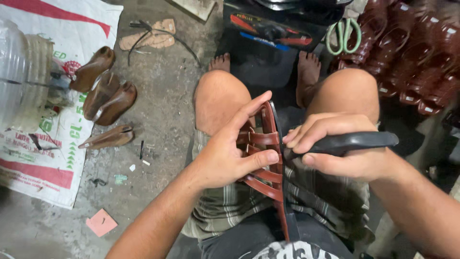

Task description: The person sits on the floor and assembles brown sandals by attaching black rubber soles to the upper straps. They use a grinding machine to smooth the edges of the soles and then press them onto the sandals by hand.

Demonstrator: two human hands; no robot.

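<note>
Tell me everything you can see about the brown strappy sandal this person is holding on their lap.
The sandal is reddish-brown, glossy like leather, with several crosswise straps joined to a dark sole edge. It stands on edge over the lap, running from near the knees toward the body. The left hand grips it from the side, fingers along the straps. The right hand presses a black-handled tool against its edge.

The grey concrete floor carries a printed white woven sack. Brown wooden shoe lasts lie on the sack's right edge; a pink paper scrap lies below it.
</note>
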